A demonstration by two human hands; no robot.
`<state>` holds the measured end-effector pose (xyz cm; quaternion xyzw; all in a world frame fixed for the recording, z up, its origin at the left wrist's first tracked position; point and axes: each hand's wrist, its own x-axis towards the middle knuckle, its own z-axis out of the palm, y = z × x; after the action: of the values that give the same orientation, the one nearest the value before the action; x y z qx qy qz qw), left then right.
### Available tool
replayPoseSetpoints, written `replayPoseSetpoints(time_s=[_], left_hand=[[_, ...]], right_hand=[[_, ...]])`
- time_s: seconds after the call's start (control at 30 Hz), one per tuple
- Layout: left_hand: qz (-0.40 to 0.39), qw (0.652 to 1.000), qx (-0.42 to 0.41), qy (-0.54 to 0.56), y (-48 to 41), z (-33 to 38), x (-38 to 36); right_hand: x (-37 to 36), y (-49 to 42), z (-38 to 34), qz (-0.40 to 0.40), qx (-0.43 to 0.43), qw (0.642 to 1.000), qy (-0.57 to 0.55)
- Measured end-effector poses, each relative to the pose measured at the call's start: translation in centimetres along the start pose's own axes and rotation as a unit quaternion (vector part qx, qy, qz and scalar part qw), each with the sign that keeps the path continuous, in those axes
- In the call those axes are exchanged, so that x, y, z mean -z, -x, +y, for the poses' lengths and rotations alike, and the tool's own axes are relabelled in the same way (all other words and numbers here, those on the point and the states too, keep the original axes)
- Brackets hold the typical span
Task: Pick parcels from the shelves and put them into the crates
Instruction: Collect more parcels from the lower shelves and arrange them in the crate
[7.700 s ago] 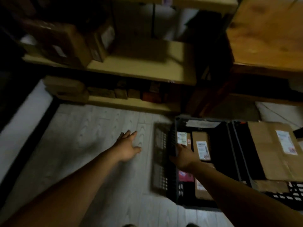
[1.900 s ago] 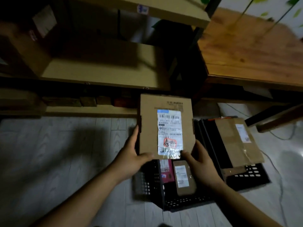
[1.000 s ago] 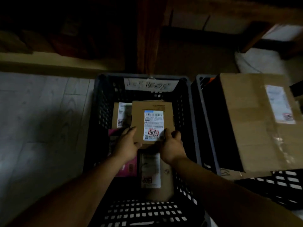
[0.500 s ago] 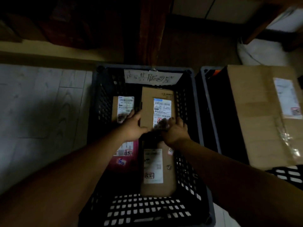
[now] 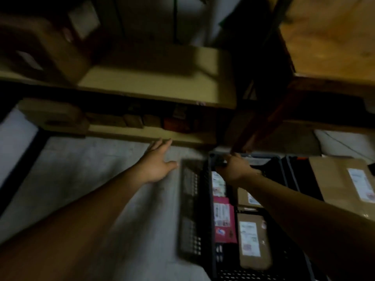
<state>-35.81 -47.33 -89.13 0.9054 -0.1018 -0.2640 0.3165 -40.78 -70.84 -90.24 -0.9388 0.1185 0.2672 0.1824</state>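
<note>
**Reach Phase: Hand State and Parcel Layout**

**1. Grip.** The left hand (image 5: 160, 162) is released. Its fingers are straight and spread, it holds nothing, and it is stretched out over the floor (image 5: 81, 171). The right hand (image 5: 233, 168) has its fingers curled over the far left corner of the black crate (image 5: 205, 199). Motion blur prevents a reading of how firmly it clamps.

**2. Layout, referenced to the hands.**
- Far left of the left hand and above it, a large cardboard box (image 5: 40, 47) sits on the upper shelf (image 5: 154, 86).
- Just beyond the left fingertips runs the lower shelf (image 5: 132, 133). It carries a row of small parcels (image 5: 133, 120), too dark and blurred to count.
- Below the right hand, inside the black crate, lie a pink parcel (image 5: 224, 219) and a brown parcel (image 5: 253, 240), both label up.
- Right of the right hand, a second crate (image 5: 288, 173) stands just beside the first and carries a big labelled box (image 5: 343, 185).

**3. Step in hand.** Neither hand carries a parcel, and the black crate already contains several. This is judged to be the reach for a new pick from the lower shelf.

**4. Next move, requirements.**
- Carry the left hand on to the row of small parcels.
- Select one parcel that a single hand can span and close the fingers round it.
- Draw it out low enough to clear the upper shelf edge.
- Use the right hand on the rim to steady the crate for the drop.
</note>
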Motion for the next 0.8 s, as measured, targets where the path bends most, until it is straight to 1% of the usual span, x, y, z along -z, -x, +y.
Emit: replayPoseSetpoints(time_s=[0.17, 0.3, 0.43, 0.6, 0.7, 0.8], left_hand=[[0.064, 0.998, 0.023, -0.011, 3.7, -5.6, 14.0], [0.104, 0.994, 0.041, -0.003, 5.0, -9.5, 22.4], [0.141, 0.989, 0.050, 0.015, 4.0, -12.1, 28.5], [0.194, 0.978, 0.078, -0.005, -0.2, -15.5, 34.7], [0.210, 0.974, 0.080, -0.009, -3.7, -17.7, 38.3], [0.234, 0.966, 0.106, 0.000, -7.3, -19.2, 41.4]], right_hand=[[3.2, 1.4, -12.6, 0.025, 0.034, 0.999, -0.003], [5.4, 1.9, -21.0, 0.031, 0.075, 0.997, 0.015], [6.8, -0.6, -27.3, 0.042, 0.089, 0.995, 0.002], [8.3, -5.5, -33.7, 0.034, 0.121, 0.991, -0.038], [9.3, -9.3, -37.4, 0.031, 0.139, 0.986, -0.086], [10.2, -13.2, -41.5, 0.041, 0.153, 0.978, -0.135]])
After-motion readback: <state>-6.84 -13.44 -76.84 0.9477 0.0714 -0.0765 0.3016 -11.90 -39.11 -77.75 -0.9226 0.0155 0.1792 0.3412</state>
